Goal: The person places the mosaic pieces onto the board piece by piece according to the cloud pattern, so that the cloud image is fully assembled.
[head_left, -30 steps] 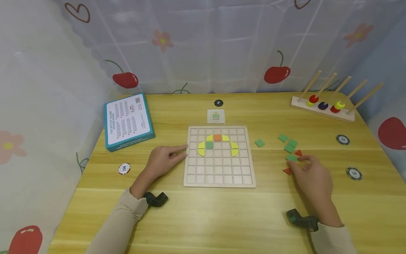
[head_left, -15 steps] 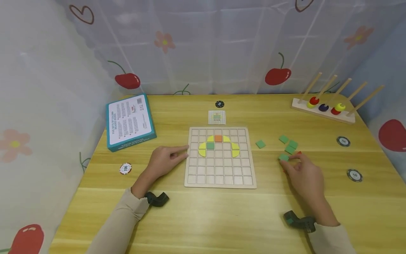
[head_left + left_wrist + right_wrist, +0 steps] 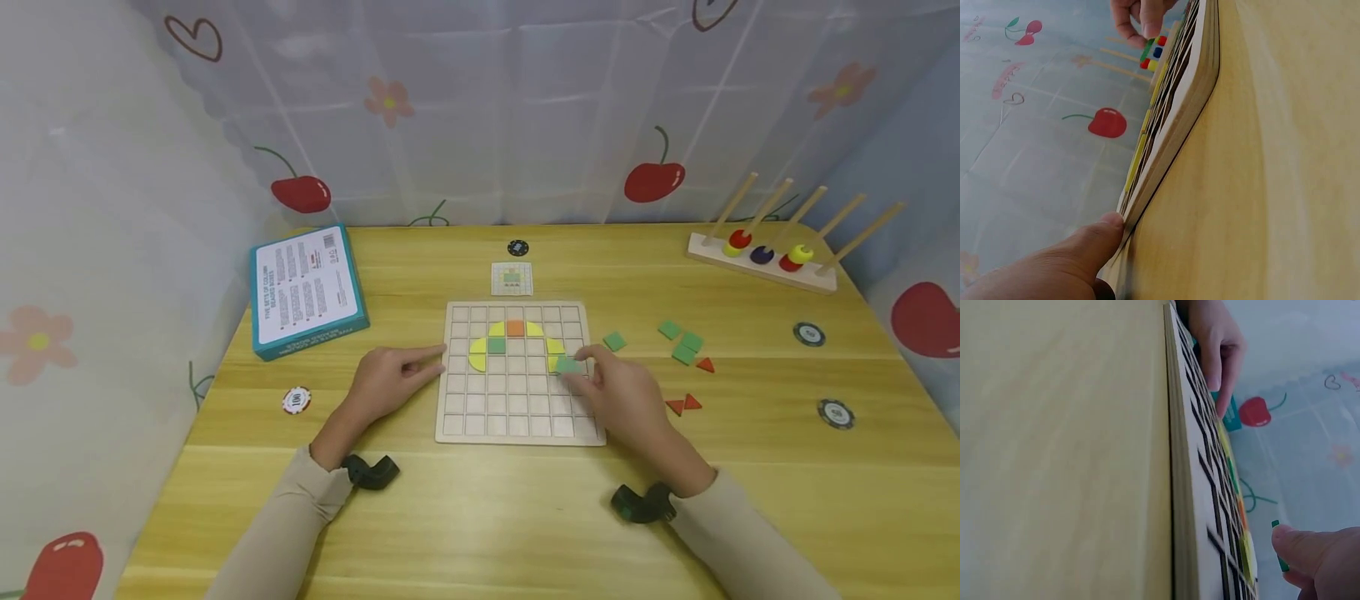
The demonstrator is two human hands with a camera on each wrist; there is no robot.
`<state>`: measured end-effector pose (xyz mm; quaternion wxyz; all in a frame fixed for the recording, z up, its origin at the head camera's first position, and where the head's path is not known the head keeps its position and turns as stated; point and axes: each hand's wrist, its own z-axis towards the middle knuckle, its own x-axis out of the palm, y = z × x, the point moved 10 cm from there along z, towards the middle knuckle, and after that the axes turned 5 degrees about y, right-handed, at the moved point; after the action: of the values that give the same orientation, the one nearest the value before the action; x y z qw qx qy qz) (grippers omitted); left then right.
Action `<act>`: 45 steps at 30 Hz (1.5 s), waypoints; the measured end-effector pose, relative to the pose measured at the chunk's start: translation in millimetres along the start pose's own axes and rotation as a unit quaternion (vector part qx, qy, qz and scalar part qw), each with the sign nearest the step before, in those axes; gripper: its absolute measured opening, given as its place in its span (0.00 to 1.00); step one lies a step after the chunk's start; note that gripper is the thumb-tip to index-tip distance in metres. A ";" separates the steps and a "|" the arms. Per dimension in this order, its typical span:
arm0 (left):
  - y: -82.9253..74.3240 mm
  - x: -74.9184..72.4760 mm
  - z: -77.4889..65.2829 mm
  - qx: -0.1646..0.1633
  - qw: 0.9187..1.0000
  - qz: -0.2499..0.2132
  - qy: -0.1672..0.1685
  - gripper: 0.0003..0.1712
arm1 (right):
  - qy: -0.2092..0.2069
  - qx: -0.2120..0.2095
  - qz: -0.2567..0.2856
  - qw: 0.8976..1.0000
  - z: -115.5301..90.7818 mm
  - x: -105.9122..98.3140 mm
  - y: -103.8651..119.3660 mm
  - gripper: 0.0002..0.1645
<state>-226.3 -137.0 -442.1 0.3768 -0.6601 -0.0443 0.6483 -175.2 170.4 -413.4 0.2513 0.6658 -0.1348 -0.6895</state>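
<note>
A wooden grid board (image 3: 517, 426) lies at the middle of the table, with yellow quarter-round tiles (image 3: 478, 362), an orange square tile (image 3: 515, 327) and a green square tile (image 3: 497, 345) set in its cells. My left hand (image 3: 384, 385) touches the board's left edge with straight thumb and finger. Above the right part of the board, my right hand (image 3: 628, 400) pinches another green square tile (image 3: 567, 365) between thumb and finger. In the right wrist view that held tile (image 3: 1279, 548) shows edge-on, raised off the board. It partly covers a yellow tile in the head view.
Several green tiles (image 3: 691, 341) and red triangle tiles (image 3: 692, 402) lie right of the board. A pattern card (image 3: 512, 278) and a chip (image 3: 518, 247) sit behind it. A blue box (image 3: 307, 287) stands left, a peg rack (image 3: 761, 265) back right. More chips (image 3: 836, 413) lie around.
My right hand has picked up a green tile from the loose pile and carried it left over the board, uncovering the red triangles. The left hand has stayed at the board's edge.
</note>
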 end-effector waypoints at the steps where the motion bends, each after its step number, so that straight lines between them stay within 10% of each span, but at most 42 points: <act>1: 0.3 0.3 -0.2 0.000 1.000 -0.001 0.000 0.19 | 0.005 -0.003 0.003 1.000 5.2 3.4 6.1 0.22; 17: -1.2 0.1 -0.4 0.006 1.000 0.007 -0.005 0.19 | 0.035 -0.016 0.015 0.999 52.9 47.2 34.2 0.22; 45: -3.8 -1.4 -0.8 0.020 1.000 0.006 -0.011 0.19 | -0.164 -0.105 0.066 0.979 9.1 2.8 8.9 0.09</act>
<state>-224.2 -135.4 -438.9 0.3858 -0.6452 -0.0317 0.6587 -182.7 160.1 -410.4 0.3395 0.5034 -0.1450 -0.7812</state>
